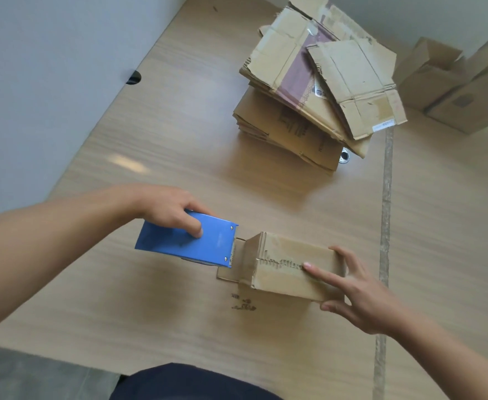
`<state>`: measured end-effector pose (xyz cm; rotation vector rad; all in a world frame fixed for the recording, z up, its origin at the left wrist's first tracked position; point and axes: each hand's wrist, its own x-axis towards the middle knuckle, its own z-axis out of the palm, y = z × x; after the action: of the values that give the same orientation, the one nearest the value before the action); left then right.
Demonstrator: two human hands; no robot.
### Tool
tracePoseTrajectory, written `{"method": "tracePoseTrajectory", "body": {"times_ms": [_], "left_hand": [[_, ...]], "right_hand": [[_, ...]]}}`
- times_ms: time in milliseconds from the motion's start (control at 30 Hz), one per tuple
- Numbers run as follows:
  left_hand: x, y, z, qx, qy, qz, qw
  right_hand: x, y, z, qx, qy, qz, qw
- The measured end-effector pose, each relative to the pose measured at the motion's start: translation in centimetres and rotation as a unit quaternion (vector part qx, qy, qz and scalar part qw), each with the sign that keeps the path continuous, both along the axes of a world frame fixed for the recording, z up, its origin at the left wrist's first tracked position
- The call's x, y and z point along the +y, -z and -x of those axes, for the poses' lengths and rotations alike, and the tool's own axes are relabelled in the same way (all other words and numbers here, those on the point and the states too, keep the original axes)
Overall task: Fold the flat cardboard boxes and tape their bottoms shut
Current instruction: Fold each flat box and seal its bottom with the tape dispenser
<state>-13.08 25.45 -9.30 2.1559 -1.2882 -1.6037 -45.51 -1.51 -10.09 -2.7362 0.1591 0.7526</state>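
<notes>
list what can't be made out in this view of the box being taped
Head view:
- Blue tape dispenser: its shell hides how much tape is left.
- Right end of the box: covered by the right hand.
- Round shiny thing: mostly hidden behind the stack of flat boxes.
- Folded boxes, top right: blurred, cut by the edge.
- Marks on the table: too small to read.

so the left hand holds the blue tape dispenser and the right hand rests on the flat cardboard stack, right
No: the right hand holds the small box, finger on its seam, not the flat cardboard stack. The left hand does hold the blue tape dispenser. Head view shows it.
</notes>
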Motion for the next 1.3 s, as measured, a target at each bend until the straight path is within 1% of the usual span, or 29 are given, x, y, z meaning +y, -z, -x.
{"method": "tracePoseTrajectory", "body": {"times_ms": [133, 233, 467, 600, 767, 867, 933, 1033, 1200, 1300], "left_hand": [[1.7, 0.3, -0.8, 0.024, 0.028, -0.025, 0.999], [1.8, 1.5, 0.0, -0.001, 0.032, -0.024, 0.999], [-1.8, 3.6, 1.8, -0.068, 0.067, -0.008, 0.995], [-3.0, 3.8, 2.7, -0.082, 0.064, -0.001, 0.995], [-3.2, 3.5, 2.9, -0.065, 0.049, 0.013, 0.997], [-1.5, 3.2, 1.5, -0.046, 0.029, 0.001, 0.999], [-0.8, 3.2, 1.3, -0.050, 0.023, -0.005, 0.998], [-1.5, 3.3, 2.2, -0.077, 0.030, -0.003, 0.997], [-3.9, 3.2, 4.5, -0.146, 0.060, 0.011, 0.987], [-4.9, 2.1, 5.6, -0.199, 0.076, 0.008, 0.977]], "right_hand": [[0.0, 0.2, -0.1, -0.006, 0.013, -0.009, 1.000], [-0.1, 0.3, -0.1, -0.014, 0.013, -0.013, 1.000], [-0.1, 0.2, -0.1, 0.001, 0.015, -0.011, 1.000], [0.0, 0.3, -0.1, 0.005, 0.019, -0.006, 1.000], [0.0, 0.3, 0.2, 0.011, 0.029, -0.009, 0.999], [-0.1, 0.5, 0.6, 0.004, 0.040, -0.006, 0.999], [-0.1, 0.6, 0.6, 0.000, 0.038, -0.008, 0.999], [-0.1, 0.6, 0.5, -0.004, 0.038, -0.010, 0.999], [0.0, 0.4, 0.3, -0.001, 0.035, -0.010, 0.999], [0.0, 0.4, 0.4, 0.000, 0.034, -0.009, 0.999]]}}
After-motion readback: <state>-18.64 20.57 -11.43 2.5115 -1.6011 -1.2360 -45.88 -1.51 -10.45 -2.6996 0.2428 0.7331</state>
